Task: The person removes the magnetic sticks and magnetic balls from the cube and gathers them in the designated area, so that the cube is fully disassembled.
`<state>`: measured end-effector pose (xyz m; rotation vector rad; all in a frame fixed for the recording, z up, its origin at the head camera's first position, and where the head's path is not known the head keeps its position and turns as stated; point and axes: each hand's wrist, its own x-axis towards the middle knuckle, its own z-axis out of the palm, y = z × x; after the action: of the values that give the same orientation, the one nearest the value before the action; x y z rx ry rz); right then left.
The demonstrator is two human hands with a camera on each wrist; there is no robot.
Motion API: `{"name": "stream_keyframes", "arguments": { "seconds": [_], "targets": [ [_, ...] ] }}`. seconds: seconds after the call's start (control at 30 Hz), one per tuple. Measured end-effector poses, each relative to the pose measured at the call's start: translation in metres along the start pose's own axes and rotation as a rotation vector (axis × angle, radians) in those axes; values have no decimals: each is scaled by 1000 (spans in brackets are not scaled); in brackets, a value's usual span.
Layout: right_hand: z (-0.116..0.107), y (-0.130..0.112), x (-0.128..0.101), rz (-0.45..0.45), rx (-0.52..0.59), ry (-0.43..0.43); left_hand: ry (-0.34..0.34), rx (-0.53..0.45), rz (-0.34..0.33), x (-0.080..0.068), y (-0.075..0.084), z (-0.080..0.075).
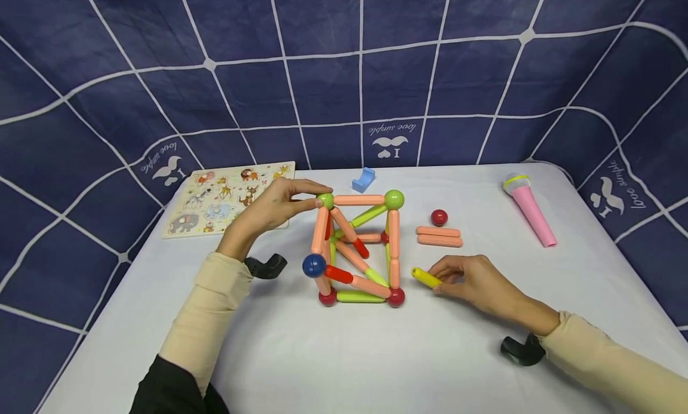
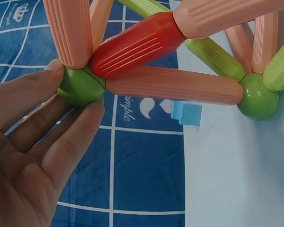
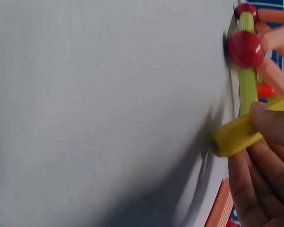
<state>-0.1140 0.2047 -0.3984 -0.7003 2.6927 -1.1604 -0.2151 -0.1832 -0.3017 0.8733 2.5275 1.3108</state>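
Head view showed the left hand (image 1: 269, 208) raised beside the stick-and-ball frame (image 1: 357, 250), thumb and fingertips pinching the green ball (image 1: 325, 200) at its top left corner. Right of the frame, the right hand (image 1: 473, 282) lay low on the table (image 1: 333, 354), fingers curled round a yellow stick (image 1: 426, 277).

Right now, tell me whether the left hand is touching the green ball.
Touching. The left wrist view shows the left hand pinching the green ball between its fingers.
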Motion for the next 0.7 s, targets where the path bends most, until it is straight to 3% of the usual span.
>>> {"name": "stream_keyframes", "arguments": {
  "seconds": [0.37,0.7],
  "targets": [
    [-15,22,24,-81,-282,119,5,-3,-10,1,-2,1],
    [-19,30,38,-123,-377,168,5,5,-9,0,0,1]
  ]
}}
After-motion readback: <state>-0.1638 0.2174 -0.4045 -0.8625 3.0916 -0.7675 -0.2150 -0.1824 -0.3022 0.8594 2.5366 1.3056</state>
